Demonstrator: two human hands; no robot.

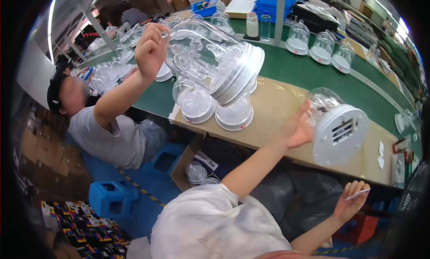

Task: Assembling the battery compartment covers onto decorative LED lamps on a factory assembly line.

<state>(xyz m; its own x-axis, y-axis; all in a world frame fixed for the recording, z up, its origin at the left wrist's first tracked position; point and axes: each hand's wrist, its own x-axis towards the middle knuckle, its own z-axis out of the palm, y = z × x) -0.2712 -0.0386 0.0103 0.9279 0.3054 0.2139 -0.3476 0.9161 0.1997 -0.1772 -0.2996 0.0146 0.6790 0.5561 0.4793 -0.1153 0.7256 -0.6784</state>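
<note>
Left hand (298,131), blurred, curls round the side of a small dome (329,124), clear with a white base, held up over the cardboard sheet (282,95) on the green worktop (277,67); base tipped outward, underside and its slotted opening (344,131) showing. Right hand (348,206) closed narrow, fingertips pinching a thin white piece (357,194), lower down and out past the worktop's near edge. Main worry: grip looks one-sided, smooth curved wall, weight of base possibly pulling it round; a slip would likely scratch or crack the dome on landing. Cannot tell glass from plastic. Anything loose behind the slots could fall out if tilted further; inside too dark to judge. Thin piece is small and has no worktop beneath it: a weak pinch probably sends it to the floor, hard to find. Second hazard to the left: a co-worker's hand (150,51) grips the top of a big dome (204,48), tilted above two standing domes (195,107); a careless swing from either side could knock them.
</note>
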